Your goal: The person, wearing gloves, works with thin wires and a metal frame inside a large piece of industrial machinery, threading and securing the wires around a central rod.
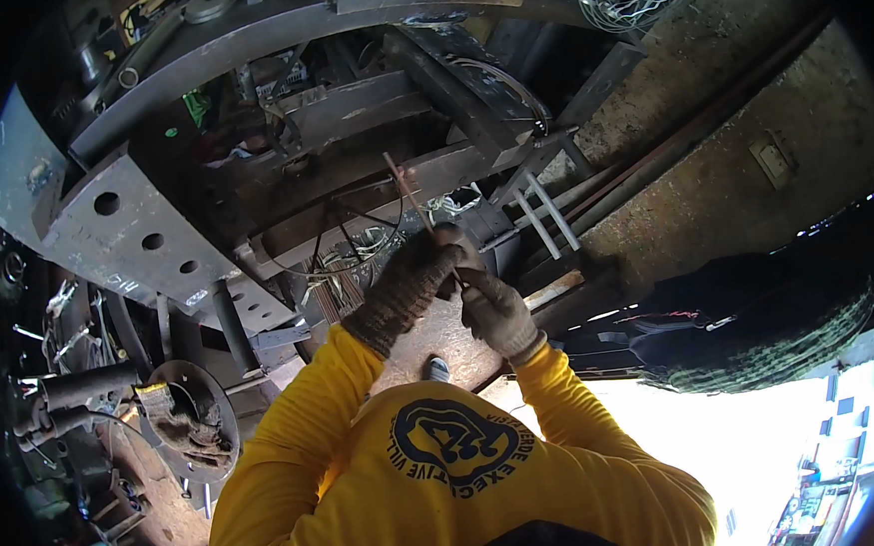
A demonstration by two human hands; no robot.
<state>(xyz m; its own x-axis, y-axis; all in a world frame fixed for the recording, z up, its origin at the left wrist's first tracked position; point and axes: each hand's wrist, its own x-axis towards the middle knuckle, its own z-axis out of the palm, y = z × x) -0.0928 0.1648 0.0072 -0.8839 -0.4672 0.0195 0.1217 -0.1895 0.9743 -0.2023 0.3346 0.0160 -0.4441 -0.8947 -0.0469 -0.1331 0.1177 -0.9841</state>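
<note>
Both gloved hands, the left hand (pixel 412 279) and the right hand (pixel 494 310), close around the lower end of a thin welding rod (pixel 410 195) (stiff, light, probably brittle-coated) slanting up toward the rusty steel frame (pixel 367 107).

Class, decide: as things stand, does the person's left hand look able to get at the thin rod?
Probably yes: the gloved left hand is already at the thin rod, beside the right hand, with nothing visible between them.

Head cam, close above hands (pixel 453 287), prob. facing vehicle underside (pixel 278 133).
</note>
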